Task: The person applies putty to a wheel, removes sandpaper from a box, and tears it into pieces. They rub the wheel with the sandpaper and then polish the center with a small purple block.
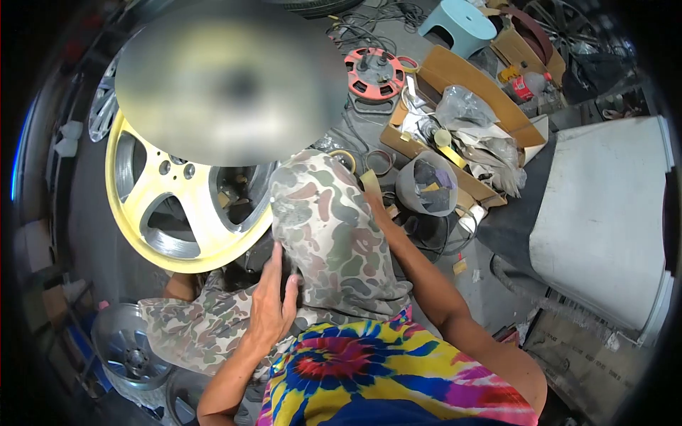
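My left hand (pixel 273 302) is beside the camouflage-clad knee (pixel 327 213), its fingers apart and pointing up, holding nothing. On the other side of the knee, my right hand (pixel 371 190) is mostly hidden; a small yellowish piece (pixel 369 182) shows at its fingertips. A pale yellow wheel rim (pixel 202 238) stands in front of my left side, close to the knee. A large blurred area covers the rim's upper part.
A grey bucket (pixel 408 188) and a cardboard box of wrappings (pixel 522 131) lie to the right, near a red cable reel (pixel 375 73). Further back is a blue stool (pixel 458 28). A white panel (pixel 604 220) stands far right; a silver wheel (pixel 131 348) is lower left.
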{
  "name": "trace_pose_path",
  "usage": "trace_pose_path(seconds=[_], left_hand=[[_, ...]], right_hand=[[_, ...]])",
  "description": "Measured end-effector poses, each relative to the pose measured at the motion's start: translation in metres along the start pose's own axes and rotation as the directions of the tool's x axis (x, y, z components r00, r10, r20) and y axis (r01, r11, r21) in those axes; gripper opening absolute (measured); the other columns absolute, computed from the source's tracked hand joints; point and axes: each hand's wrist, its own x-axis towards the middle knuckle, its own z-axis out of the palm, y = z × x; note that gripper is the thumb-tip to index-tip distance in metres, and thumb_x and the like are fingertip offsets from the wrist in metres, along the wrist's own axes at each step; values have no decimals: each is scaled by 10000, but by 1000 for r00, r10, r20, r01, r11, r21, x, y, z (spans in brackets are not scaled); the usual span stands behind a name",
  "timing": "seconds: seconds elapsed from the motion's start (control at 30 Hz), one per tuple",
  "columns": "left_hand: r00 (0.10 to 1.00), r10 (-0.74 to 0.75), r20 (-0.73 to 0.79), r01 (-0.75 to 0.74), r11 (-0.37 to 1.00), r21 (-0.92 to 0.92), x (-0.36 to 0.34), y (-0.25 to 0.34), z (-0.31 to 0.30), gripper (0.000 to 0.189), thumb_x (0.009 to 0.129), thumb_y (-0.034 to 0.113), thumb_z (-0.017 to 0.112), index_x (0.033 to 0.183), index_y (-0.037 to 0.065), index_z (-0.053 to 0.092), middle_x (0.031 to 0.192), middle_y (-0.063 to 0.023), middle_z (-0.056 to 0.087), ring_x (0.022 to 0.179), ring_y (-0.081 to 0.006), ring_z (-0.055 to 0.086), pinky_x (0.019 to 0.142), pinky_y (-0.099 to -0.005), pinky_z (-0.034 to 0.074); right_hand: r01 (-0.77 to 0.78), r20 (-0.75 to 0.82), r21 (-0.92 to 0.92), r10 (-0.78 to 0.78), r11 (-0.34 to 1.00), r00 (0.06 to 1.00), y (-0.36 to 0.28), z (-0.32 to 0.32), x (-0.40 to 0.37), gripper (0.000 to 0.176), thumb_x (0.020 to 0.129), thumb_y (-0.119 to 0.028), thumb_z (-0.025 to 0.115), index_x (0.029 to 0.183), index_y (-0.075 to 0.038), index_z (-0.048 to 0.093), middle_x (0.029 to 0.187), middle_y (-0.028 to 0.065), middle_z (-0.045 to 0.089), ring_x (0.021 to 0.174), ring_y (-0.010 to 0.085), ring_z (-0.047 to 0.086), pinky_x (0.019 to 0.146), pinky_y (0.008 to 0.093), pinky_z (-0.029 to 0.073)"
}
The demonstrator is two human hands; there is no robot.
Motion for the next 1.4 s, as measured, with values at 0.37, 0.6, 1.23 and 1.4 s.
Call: trace_pose_path(seconds=[0.37, 0.6, 1.23, 1.4], left_hand=[[658, -339, 672, 70, 916, 394, -17, -197, 58, 393, 977, 334, 595, 1203, 24, 683, 1237, -269, 676, 1138, -447, 640, 966, -444, 519], [679, -296, 672, 332, 940, 79, -43, -120, 47, 541, 998, 414, 503, 1389, 51, 597, 1369, -223, 635, 1260, -361, 620, 1017, -443, 497], [954, -47, -296, -107, 869, -483, -71, -53, -36, 258, 992, 223, 623, 980, -19, 713, 928, -212, 733, 880, -353, 731, 803, -421, 566], [509, -460, -728, -50, 828, -558, -159, -116, -131, 169, 975, 158, 693, 1099, 47, 721, 937, -65, 758, 883, -153, 715, 846, -313, 567]], right_hand=[[-57, 59, 118, 51, 991, 997, -61, -22, 3, 337, 1025, -242, 563, 1150, 52, 669, 959, 130, 702, 807, 315, 631, 763, 439, 487], [61, 183, -108, -41, 992, 982, -55, -27, 6, 335, 1033, -240, 566, 1164, 50, 672, 956, 108, 696, 798, 281, 611, 755, 418, 482], [321, 380, -520, -123, 791, 917, -72, -107, 118, 329, 1057, -234, 575, 1201, 44, 679, 948, 50, 681, 774, 191, 558, 735, 360, 470], [139, -5, -456, -159, 879, 987, -189, -148, 212, 315, 1050, -247, 629, 1174, 34, 702, 952, 40, 664, 778, 125, 526, 730, 274, 443]])
